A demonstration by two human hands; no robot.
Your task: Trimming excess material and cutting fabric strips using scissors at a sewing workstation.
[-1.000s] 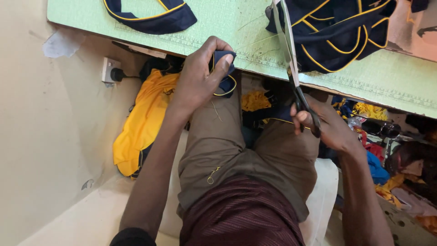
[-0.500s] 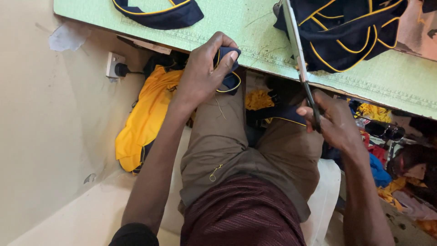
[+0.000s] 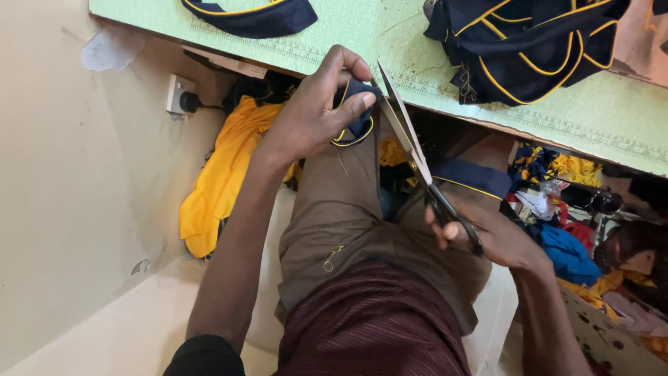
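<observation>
A small navy fabric piece edged with yellow piping [image 3: 353, 120] is pinched in the grip of the left hand [image 3: 313, 115], thumb on top and fingers curled beneath, held above the left knee and just below the near edge of the pale green bench [image 3: 348, 35]. A pair of long steel scissors with dark handles [image 3: 423, 167] is held in the right hand [image 3: 497, 237], whose grip is closed through the handle loops. The blades are seen slightly parted, their tips just beside the fabric on the side away from the left thumb.

Judgement on the step in hand: the trimming is best done with the fabric kept taut between thumb and fingers, the blades set close along the piping without crossing it, and the fingertips held clear of the cutting line. Short snips near the blade tips are judged safer than one long cut.

Count: one pair of scissors; one piece held. On the bench beyond the left grip, one curved navy piece with yellow piping [image 3: 250, 17] is seen; beyond the right grip, one heap of navy garments with yellow piping [image 3: 522, 42], the number in it not discernible. Below the left grip, one yellow cloth [image 3: 223, 181] lies by one white wall socket with a plug [image 3: 182, 101].
</observation>
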